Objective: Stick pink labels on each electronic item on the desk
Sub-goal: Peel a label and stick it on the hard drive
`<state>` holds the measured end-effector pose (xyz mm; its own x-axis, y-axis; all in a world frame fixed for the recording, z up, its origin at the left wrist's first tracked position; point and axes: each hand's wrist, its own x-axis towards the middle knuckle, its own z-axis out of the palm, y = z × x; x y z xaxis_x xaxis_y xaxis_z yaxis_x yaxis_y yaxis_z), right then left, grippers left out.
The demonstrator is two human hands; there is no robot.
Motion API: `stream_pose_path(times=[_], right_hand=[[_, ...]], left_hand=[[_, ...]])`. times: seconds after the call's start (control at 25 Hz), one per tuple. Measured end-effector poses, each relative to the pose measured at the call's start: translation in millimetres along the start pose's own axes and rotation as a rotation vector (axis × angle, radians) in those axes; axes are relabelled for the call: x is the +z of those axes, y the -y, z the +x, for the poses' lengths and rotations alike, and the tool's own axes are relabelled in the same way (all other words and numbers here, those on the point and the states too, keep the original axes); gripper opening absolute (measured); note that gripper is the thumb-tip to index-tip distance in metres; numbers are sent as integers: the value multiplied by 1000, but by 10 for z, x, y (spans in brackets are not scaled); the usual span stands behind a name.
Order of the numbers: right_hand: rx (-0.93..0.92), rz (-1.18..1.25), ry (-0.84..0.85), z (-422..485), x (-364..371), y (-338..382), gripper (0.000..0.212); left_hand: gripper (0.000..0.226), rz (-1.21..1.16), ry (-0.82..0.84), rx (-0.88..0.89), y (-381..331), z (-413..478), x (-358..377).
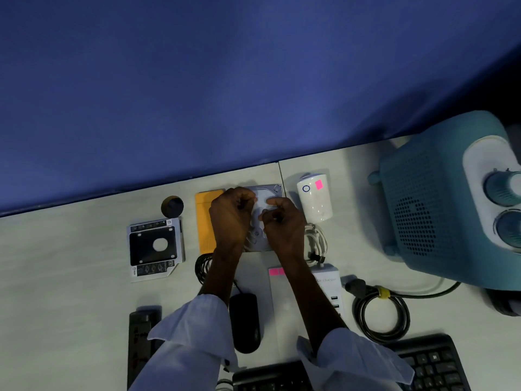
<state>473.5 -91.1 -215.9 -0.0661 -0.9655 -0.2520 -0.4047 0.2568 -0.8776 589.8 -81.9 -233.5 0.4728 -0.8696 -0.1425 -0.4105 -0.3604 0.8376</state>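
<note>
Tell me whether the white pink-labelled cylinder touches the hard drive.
Apart. The head view shows bare desk between the white cylinder and the hard drive along its right edge.

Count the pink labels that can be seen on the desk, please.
3 pink labels: one is stuck on the white cylindrical device; two lie side by side at the top of the white sheet, partly under the right arm, which may hide more.
</note>
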Motion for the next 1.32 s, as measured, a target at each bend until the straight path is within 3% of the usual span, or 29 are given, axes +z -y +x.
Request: stream_pose_path(times=[0.08,0.24,0.36,0.64,0.8,1.04,1.16,1.32], right_hand=[[-2,-6,2,2,-3,-8,23],[25,33,8,5,10,-26,24],[64,69,30,-1,17,-25,23],[67,79,31,-56,24,-26,25],[55,134,13,-126,-27,-2,27],[32,119,-148,-547,-242,-144,24],[56,166,-184,-816,-365,-272,17],[135,182,-219,-1178,-499,-413,16]], left_hand=[[26,-16,22,-67,-6,0,4],[37,27,-25,18,-34,136,-90],[50,60,-1,-21,-79,238,-152],[28,83,-79,45,-74,177,-113],[37,44,-48,-34,-85,129,-101],[15,41,-92,67,-197,-677,-156],[6,47,-22,145,-139,-1160,-109],[33,293,74,176,3,-1610,-19]])
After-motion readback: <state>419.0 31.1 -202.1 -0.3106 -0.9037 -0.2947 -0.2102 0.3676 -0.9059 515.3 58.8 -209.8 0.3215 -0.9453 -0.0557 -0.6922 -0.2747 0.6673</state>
